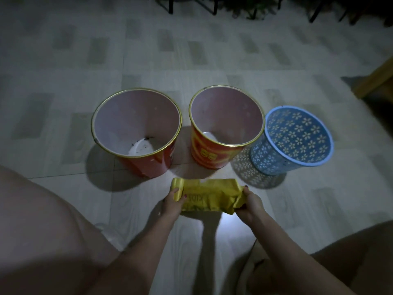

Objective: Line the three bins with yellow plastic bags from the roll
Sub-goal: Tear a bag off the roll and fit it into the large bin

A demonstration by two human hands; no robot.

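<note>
dim light, tiled floor (63,86). 3 bins stand in a row across the middle of the floor, all unlined. left red bin (136,133): gold rim, pale inside, dark specks on its bottom. middle red bin (225,126): gold rim, yellow print on its outer wall, close beside the first with a narrow gap. blue bin (295,141): flower cut-outs, sits at the right end of the row, touching or just beside the middle bin; cannot tell which.

yellow bag roll (178,189) is held above the floor, just in front of the gap between the 2 red bins. left hand (173,204) is closed around the roll, thumb on top. a yellow bag (212,198) is drawn out flat from the roll toward the right, dark lettering on it, too blurred to read. right hand (248,204) pinches the bag's crumpled free end, fingers curled over it.

bare knees frame the lower corners of the view. dark furniture legs line the far edge of the floor.
</note>
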